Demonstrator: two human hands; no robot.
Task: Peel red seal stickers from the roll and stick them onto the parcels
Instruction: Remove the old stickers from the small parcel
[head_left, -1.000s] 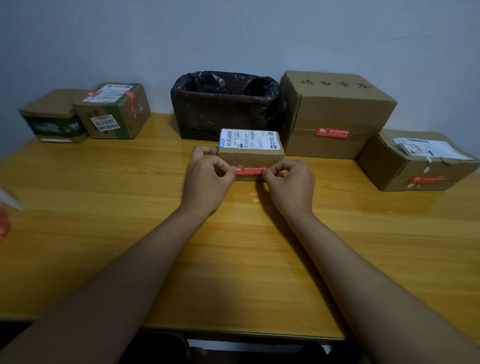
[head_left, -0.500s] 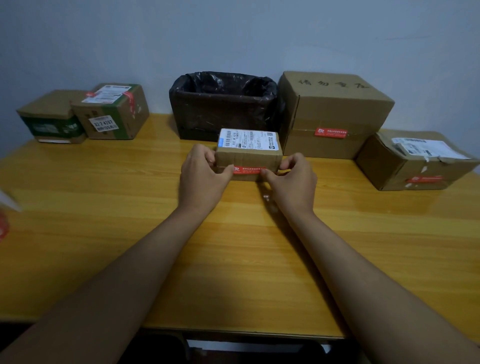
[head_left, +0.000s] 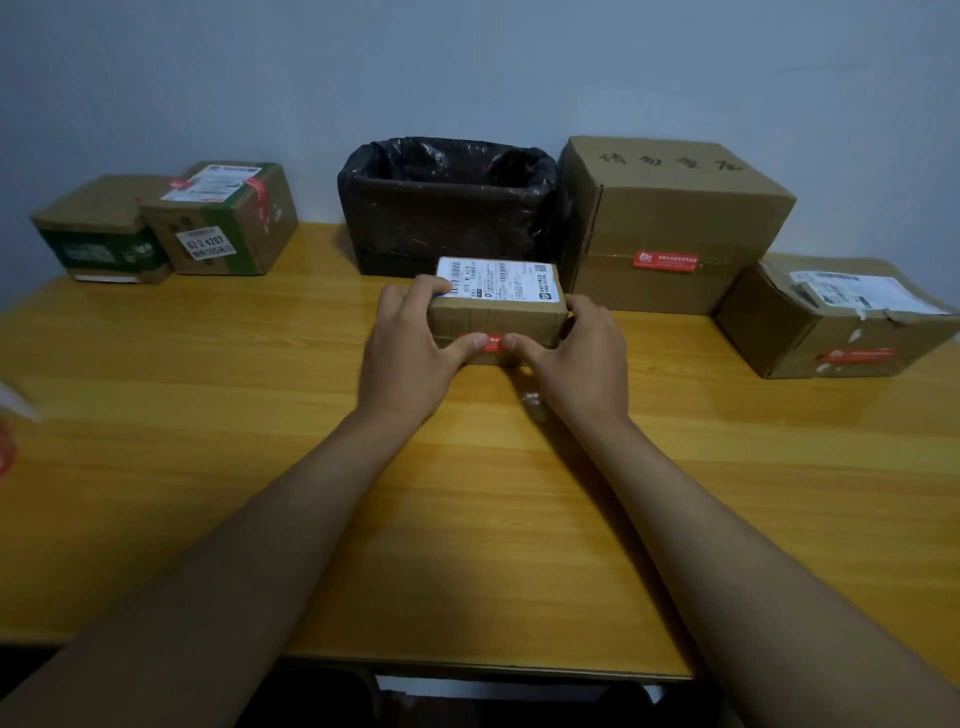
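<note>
A small brown parcel (head_left: 498, 317) with a white shipping label on top sits mid-table. A red seal sticker (head_left: 496, 343) runs along its front face. My left hand (head_left: 410, 343) grips the parcel's left end, fingers over the top edge and thumb pressing the sticker. My right hand (head_left: 576, 348) grips the right end, its thumb pressing the sticker beside the left thumb. The sticker roll (head_left: 5, 457) shows only as a blurred red and white shape at the far left edge.
A box lined with a black bag (head_left: 447, 208) stands behind the parcel. A large carton (head_left: 670, 223) and a torn carton (head_left: 831, 322), both with red stickers, are at the right. Two boxes (head_left: 166, 223) stand at the back left. The wooden table (head_left: 467, 493) runs to its front edge.
Both thumbs have slid inward along the sticker from its ends and now nearly meet at the middle. My fingers have wrapped further round the parcel's ends.
</note>
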